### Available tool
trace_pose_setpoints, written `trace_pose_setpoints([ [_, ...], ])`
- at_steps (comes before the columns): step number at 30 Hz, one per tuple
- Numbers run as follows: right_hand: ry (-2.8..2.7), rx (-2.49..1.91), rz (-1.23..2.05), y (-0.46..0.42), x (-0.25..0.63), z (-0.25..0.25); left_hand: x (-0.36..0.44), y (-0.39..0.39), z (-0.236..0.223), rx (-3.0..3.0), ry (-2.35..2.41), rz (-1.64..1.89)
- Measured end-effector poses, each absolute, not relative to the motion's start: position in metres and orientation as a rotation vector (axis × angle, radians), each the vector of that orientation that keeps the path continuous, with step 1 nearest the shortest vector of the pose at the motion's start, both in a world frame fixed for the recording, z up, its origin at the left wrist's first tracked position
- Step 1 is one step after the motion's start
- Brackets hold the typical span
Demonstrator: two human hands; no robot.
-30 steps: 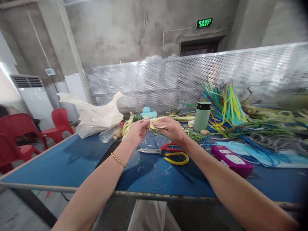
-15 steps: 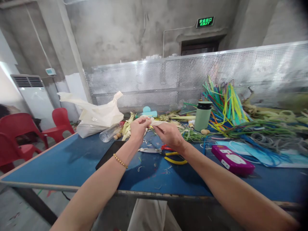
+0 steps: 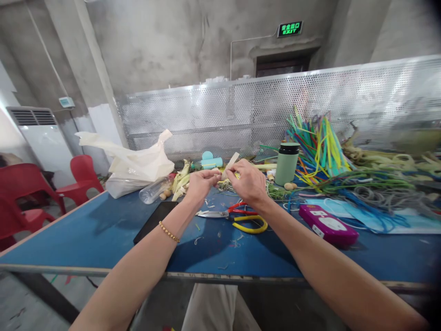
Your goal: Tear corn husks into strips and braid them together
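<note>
Fingers (image 3: 211, 174) of the left hand (image 3: 199, 186) are brought together in a narrow pinch, as the head view shows, on what looks like the lower end of a pale strip (image 3: 232, 161). On the right hand (image 3: 251, 185), thumb and forefinger also close on this strip, the other fingers curling in toward the palm; the exact contact is too small to make out. The strip is raised above the far middle of the blue worktop (image 3: 103, 230), between the two hands, its free end standing up and leaning to the right.

The step in hand appears to be bending or winding the strip between the fingertips. Judging by this hold, the next move calls for a firm pinch at the left and a light, precise pull from the right.

Nearer than the hands lie shears (image 3: 215, 214) with one red and one yellow handle, and to their left a flat black object (image 3: 155, 221), partly behind the left forearm. Pale husks (image 3: 181, 179) lie far left of the strip; a green tumbler (image 3: 286, 168) stands upright to the right, with a purple box (image 3: 329, 225) nearer.
</note>
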State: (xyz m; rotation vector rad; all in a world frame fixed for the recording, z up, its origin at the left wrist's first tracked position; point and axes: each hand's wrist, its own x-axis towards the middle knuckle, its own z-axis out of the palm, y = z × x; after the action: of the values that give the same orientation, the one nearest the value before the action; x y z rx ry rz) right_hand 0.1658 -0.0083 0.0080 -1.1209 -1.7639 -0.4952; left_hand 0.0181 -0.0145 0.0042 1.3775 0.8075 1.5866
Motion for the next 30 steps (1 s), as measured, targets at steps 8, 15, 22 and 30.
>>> trace_pose_setpoints([
  [8,-1.906,-1.208,-0.385,-0.005,0.166,0.01,0.016,-0.012,0.004,1.499,0.875,1.548],
  [15,-1.974,-1.272,-0.349,-0.008,0.167,0.013,0.016,-0.011,0.004,1.513,0.922,1.538],
  [22,-2.036,-1.373,-0.385,-0.016,0.171,0.019,0.009,0.0,-0.002,1.653,0.967,1.593],
  [30,-2.038,-0.913,-0.162,-0.002,0.175,0.019,0.008,0.0,0.001,1.619,0.941,1.574],
])
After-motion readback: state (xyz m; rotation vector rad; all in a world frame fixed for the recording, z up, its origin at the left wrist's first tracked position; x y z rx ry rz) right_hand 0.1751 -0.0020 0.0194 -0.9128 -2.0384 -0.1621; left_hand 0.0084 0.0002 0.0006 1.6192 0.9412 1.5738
